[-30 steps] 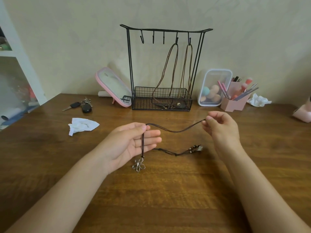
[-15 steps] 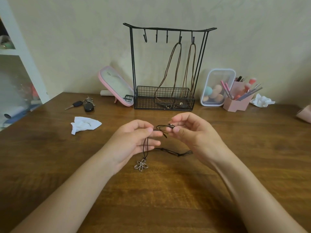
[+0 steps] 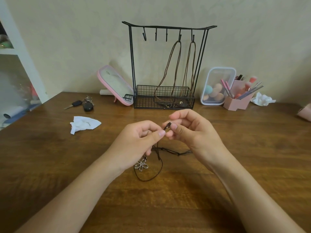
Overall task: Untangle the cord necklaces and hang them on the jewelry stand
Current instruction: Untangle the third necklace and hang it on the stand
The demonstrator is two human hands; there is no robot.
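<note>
Left hand [image 3: 139,140] and right hand [image 3: 190,132] pinching thin black cord necklace [image 3: 161,165] between them, slack trailing onto brown wooden worktop [image 3: 67,157]; silver flower pendant [image 3: 141,164] below left hand. Black wire jewelry stand [image 3: 132,64] standing straight ahead, 3 left hooks [image 3: 156,35] free.

On wooden table [image 3: 50,165]: car keys [image 3: 82,104] far left, white tissue [image 3: 85,124] nearer; pink mirror [image 3: 116,84] leaning far back; far right, clear sponge box [image 3: 217,86], pink brush holder [image 3: 237,102], crumpled paper [image 3: 262,100].

both hands [image 3: 168,133] pinch black cord [image 3: 167,126]
</note>
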